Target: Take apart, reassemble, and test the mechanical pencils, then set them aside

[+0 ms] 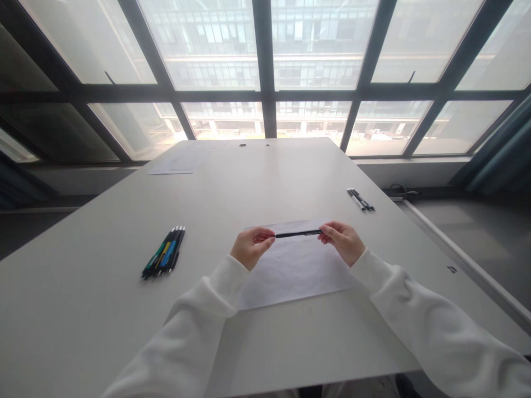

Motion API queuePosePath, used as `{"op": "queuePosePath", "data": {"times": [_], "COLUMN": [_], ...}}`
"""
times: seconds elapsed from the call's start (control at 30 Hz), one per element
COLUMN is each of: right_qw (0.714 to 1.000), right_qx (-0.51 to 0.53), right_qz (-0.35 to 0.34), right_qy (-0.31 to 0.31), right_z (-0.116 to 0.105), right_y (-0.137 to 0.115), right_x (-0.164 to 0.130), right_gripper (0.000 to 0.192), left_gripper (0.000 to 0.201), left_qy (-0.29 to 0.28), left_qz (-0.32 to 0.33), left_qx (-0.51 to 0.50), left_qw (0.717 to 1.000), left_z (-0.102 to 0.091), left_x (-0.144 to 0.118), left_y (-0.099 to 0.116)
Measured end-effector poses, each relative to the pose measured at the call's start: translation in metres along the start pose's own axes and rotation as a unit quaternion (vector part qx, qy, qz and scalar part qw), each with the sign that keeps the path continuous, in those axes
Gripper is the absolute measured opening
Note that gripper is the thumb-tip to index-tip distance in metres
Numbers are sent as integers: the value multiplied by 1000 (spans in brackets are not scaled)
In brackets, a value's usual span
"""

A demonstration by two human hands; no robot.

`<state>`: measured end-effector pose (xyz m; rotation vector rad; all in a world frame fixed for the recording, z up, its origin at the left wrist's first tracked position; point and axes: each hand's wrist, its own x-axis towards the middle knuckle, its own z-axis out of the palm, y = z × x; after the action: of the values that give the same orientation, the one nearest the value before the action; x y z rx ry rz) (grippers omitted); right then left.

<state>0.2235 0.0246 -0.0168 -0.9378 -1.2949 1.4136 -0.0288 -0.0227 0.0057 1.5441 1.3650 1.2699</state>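
Lying at about nine o'clock from the hands, a bundle of coloured pens (pixel 164 258) rests on the desk (pixel 83 309). Then the left hand (pixel 248 249) pinches one end of a black pen (pixel 297 234), fingers closed on it, and the right hand (pixel 342 241) is clamped on the other end. The pen hangs level just above a white paper sheet (pixel 296 276). For a good grip (my judgement), both pinches should stay near the tips and pull straight. At two o'clock lie more dark pens (pixel 360 200).
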Motion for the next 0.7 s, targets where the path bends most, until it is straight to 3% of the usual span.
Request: {"op": "queuePosePath", "data": {"times": [0.4,0.7], "right_qw": [993,994], "right_qx": [-87,-81], "right_qz": [-9,-4], "right_qy": [-83,-73], "right_z": [10,8], "right_y": [-5,0], "right_x": [-5,-3], "right_gripper": [35,34], "left_gripper": [22,22], "left_qy": [-6,-15], "left_qz": [29,10], "left_qx": [5,-20], "left_qw": [1000,1000], "left_z": [5,8], "left_x": [-2,-5], "left_y": [-4,-1]}}
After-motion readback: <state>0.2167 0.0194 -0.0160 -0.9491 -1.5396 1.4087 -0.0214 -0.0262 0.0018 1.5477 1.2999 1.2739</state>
